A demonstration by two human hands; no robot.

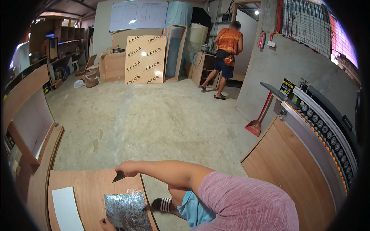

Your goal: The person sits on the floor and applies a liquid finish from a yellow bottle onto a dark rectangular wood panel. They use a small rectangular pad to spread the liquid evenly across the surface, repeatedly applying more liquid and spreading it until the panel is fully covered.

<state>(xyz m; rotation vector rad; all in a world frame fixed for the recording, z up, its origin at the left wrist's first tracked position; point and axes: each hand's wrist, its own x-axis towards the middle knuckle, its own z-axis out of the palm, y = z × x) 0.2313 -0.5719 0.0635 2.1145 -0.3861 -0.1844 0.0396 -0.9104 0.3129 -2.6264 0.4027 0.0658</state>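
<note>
My right hand [128, 169] is closed around a scraper [118, 177] with a dark triangular blade, above the far edge of a brown wooden panel [86, 179]. On that panel lies a dark sheet [127, 210] with a shiny, streaked surface. A glossy smear shows along its far edge. By the sheet's left edge is my left hand [107, 225], fingers curled and partly cut off by the lower border; what they grip, if anything, is hidden. A narrow white board [67, 208] rests farther left on the panel.
An edge-banding machine with rollers [325, 129] stands at right, above a large wooden panel [296, 163]. A red dustpan [254, 127] is beside it. A wooden cabinet [29, 115] stands at left. Another person [228, 42] walks near the doorway; a patterned board [145, 59] leans behind.
</note>
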